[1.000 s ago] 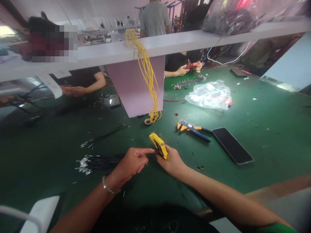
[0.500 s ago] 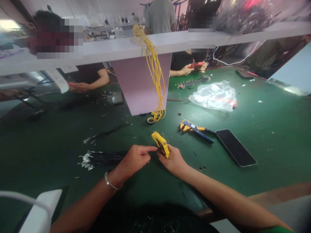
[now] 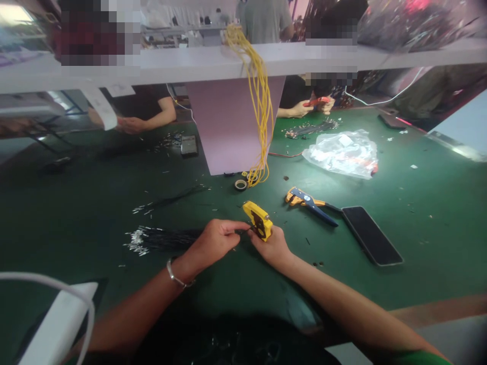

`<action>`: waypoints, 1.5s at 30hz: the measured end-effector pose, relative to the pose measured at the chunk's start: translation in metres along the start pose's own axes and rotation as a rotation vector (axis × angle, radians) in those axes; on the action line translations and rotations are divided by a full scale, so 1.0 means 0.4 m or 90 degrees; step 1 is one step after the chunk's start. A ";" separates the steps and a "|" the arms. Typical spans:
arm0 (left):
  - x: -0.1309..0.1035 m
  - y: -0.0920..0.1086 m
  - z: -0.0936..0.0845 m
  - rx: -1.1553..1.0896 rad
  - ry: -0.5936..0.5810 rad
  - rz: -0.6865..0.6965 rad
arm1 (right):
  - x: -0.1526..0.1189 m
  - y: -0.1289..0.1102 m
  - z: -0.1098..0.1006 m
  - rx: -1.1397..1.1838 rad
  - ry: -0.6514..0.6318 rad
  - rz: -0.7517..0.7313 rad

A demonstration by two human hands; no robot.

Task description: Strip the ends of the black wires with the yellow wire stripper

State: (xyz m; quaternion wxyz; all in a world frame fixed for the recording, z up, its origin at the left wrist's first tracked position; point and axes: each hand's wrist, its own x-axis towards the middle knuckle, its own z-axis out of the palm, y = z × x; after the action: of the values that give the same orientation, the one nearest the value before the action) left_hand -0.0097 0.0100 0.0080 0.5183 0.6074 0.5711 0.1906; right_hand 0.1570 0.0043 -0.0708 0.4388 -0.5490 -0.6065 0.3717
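Note:
My right hand (image 3: 273, 247) is wrapped round the handle of a yellow and black hand tool (image 3: 258, 221), held upright over the green table. At the tool's left side, the index finger of my left hand (image 3: 220, 241) reaches to its jaw. A short dark wire (image 3: 244, 231) runs from the pinched fingers of my left hand toward the tool; its ends are hidden. Beneath my left wrist and to its left lies a bundle of black wires (image 3: 163, 239) with silvery tips. A thinner group of black wires (image 3: 171, 199) rests behind that bundle.
Right of my hands lie a blue and orange wire stripper (image 3: 310, 204) and a phone (image 3: 372, 234). Yellow cables (image 3: 262, 109) hang from a white shelf (image 3: 152, 71) beside tape rolls (image 3: 240, 185). A plastic bag (image 3: 342, 152) lies farther back. Two people work across the table.
The view has shifted slightly. The tool has turned a little, showing more of its dark side, and a short dark wire now shows between my left fingers and it.

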 end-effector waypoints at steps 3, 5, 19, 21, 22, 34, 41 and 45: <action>0.001 0.002 -0.001 -0.027 0.003 0.004 | 0.004 0.010 0.006 0.002 0.005 0.021; 0.004 0.001 -0.002 -0.055 -0.002 0.012 | 0.008 0.013 0.006 0.008 0.007 0.035; 0.026 -0.009 -0.051 -0.103 0.068 0.008 | 0.027 -0.025 -0.086 0.266 -0.202 0.159; 0.027 -0.011 -0.060 -0.080 0.072 0.021 | 0.021 -0.035 -0.097 0.262 -0.257 0.163; 0.027 -0.012 -0.065 -0.065 0.076 0.030 | 0.018 -0.041 -0.102 0.263 -0.284 0.164; 0.019 -0.028 -0.109 0.117 0.120 0.151 | -0.011 -0.062 -0.107 0.346 -0.452 0.241; 0.006 -0.013 -0.107 0.145 0.072 0.149 | -0.028 -0.075 -0.113 0.354 -0.520 0.192; 0.005 -0.010 -0.110 0.144 0.092 0.146 | -0.038 -0.059 -0.118 0.350 -0.525 0.191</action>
State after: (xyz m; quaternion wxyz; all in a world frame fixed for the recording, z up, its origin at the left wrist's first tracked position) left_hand -0.0475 0.0290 0.0211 0.3793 0.7077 0.5515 0.2261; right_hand 0.1936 -0.0151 -0.0345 0.2328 -0.3020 -0.5235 0.7619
